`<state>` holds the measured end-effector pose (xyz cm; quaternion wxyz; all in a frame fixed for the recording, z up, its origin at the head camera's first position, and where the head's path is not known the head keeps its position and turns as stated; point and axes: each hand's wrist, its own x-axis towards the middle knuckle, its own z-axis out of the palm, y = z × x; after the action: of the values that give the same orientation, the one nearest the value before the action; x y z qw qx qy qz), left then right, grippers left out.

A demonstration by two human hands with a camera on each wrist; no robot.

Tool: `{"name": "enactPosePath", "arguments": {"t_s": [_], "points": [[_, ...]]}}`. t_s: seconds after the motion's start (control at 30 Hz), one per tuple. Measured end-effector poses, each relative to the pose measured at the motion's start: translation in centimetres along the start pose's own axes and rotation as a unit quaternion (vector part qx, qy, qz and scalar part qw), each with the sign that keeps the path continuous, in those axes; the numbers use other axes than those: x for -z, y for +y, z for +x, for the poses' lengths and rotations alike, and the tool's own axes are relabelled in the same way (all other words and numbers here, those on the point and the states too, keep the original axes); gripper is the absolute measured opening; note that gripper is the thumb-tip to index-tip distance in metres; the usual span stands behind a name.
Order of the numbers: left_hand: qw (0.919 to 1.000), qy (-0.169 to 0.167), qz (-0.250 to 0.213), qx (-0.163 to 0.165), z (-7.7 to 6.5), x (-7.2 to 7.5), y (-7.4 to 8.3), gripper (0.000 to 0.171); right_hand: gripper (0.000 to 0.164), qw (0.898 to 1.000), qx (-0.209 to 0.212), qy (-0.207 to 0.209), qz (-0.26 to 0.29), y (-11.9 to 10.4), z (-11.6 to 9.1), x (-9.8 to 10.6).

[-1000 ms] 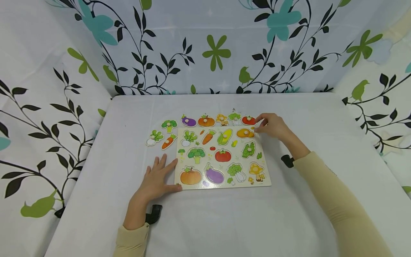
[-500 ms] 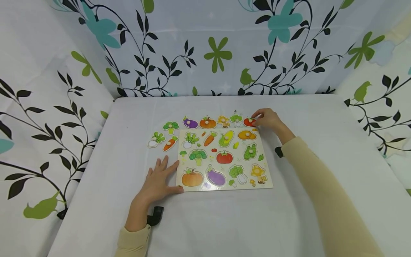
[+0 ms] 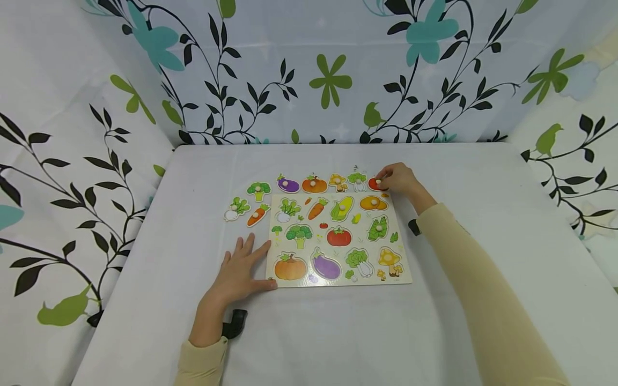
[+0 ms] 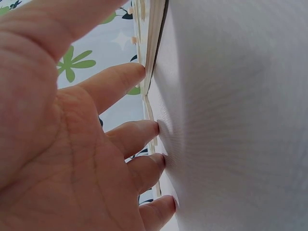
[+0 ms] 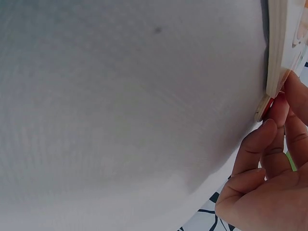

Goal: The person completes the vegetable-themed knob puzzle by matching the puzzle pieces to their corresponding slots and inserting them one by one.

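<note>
In the head view, a flat wooden puzzle board [image 3: 363,236] with vegetable pictures lies on the white table. My left hand [image 3: 236,273] has its fingers spread at the board's left edge. Thumb and index finger touch that edge, and the other fingertips reach the cloth in the left wrist view. Past the board's far right corner, my right hand [image 3: 401,179] pinches the tomato puzzle piece [image 3: 372,183], partly covered by its fingers. The right wrist view shows the piece [image 5: 263,108] low beside the board's edge. Corn [image 3: 341,209], potato [image 3: 374,203] and pea [image 3: 378,229] pieces sit in the board.
Loose pieces line the board's far side: eggplant [image 3: 288,185], pumpkin [image 3: 314,185], mushroom [image 3: 338,183] and bok choy [image 3: 357,182]. Broccoli [image 3: 258,190], radish [image 3: 237,209] and carrot [image 3: 258,215] pieces lie to its left. Leaf-patterned cloth [image 3: 270,53] hangs around the table.
My right hand has moved from the board's far right corner slightly away and left onto the tomato piece. The left hand keeps its place. The head view has shifted slightly.
</note>
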<state>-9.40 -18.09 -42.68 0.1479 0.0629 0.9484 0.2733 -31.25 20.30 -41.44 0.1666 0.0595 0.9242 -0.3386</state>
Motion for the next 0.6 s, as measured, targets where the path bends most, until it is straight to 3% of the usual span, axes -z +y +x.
{"name": "enactPosePath", "arguments": {"t_s": [0.37,0.6], "points": [[1.0000,-0.004,-0.006,0.001,-0.2,0.1,0.2,0.095,0.024,1.000,0.005,0.000,0.017,0.1,0.0,-0.1],[1.0000,-0.003,-0.005,0.002,-0.1,0.2,0.1,0.095,0.027,0.999,0.022,0.013,0.027,0.0,-1.1,0.5]]}}
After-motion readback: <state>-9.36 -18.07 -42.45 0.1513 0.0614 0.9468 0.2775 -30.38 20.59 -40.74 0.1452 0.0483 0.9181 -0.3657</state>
